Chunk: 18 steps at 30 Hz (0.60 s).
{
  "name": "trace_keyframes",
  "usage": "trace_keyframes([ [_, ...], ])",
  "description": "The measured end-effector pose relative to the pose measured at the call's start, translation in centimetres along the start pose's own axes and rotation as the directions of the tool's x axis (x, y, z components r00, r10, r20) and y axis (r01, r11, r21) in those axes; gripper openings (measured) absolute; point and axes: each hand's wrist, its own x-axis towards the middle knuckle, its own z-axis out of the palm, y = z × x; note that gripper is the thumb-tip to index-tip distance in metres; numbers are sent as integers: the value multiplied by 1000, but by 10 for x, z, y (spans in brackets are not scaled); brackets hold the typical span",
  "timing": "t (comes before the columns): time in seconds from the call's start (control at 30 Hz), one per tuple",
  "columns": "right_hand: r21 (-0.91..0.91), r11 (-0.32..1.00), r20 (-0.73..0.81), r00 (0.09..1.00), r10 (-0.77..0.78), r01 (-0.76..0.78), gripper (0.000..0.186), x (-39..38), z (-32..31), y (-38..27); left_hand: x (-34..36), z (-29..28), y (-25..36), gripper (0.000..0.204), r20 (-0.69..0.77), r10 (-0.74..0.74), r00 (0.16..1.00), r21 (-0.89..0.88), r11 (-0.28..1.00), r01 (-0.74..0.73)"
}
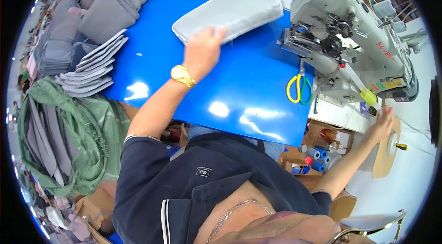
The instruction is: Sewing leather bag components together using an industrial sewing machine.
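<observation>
My left hand lies on the near edge of a grey padded panel that rests on the blue table top; a gold watch sits on that wrist. My right hand reaches out to the right below the sewing machine, touching a brown board with a white round part. Whether it grips anything there I cannot tell.
Scissors with yellow and green handles lie on the blue top beside the machine. Stacks of grey panels and grey padded pieces fill the left. A green net bag hangs lower left. Blue thread spools sit in a box.
</observation>
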Motion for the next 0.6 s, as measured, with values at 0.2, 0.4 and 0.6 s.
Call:
trace_keyframes([
  [0.2, 39, 962, 416, 880, 231, -271, 19, -222, 103, -3, -26, -92, -94, 38, -401, -251, 881, -304, 944, 130],
  [0.4, -155, 963, 612, 744, 270, -222, 18, -295, 141, -16, -86, -76, -139, 41, 27, -759, 650, -941, 200, 273],
  [0.6, -98, 958, 615, 740, 272, -270, 18, -299, 137, -5, -161, 6, -123, 34, 639, -603, 478, -760, -400, 513],
])
